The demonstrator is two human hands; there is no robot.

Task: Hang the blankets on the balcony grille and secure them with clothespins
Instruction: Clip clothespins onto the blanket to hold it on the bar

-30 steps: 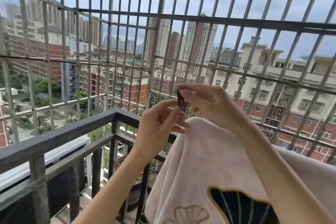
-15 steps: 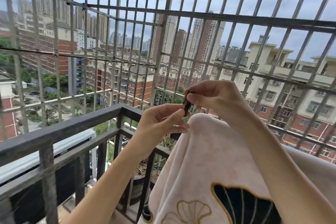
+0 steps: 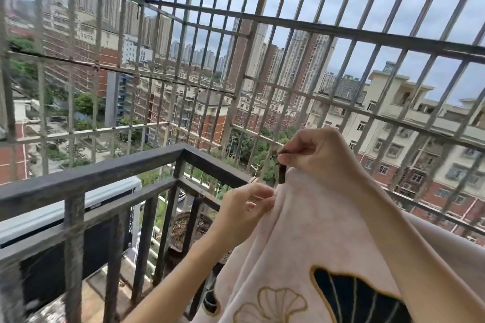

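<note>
1. The step in hand looks like pinning. The right hand point(image 3: 317, 160) pinches the top of a dark clothespin point(image 3: 282, 176) between thumb and curled fingers, and the pin points down at the top fold of the blanket point(image 3: 301, 231).
2. The left hand point(image 3: 244, 207), just below and to the left of the right, pinches the blanket's edge with curled fingers and holds it against the rail point(image 3: 105, 173).
3. The pink blanket already hangs over the rail under both hands and falls toward the person. Behind the hands stands the grille point(image 3: 252, 29).
4. I cannot tell whether the pin grips cloth yet.
5. The next move likely calls for squeezing the pin open, pushing it over fold and rail together, then letting go while the left hand keeps the cloth taut.
6. Below the left hand, beyond the rail, sits a pot point(image 3: 181, 228). It seems to hold dry soil and litter, and I cannot make out any plant.
</note>
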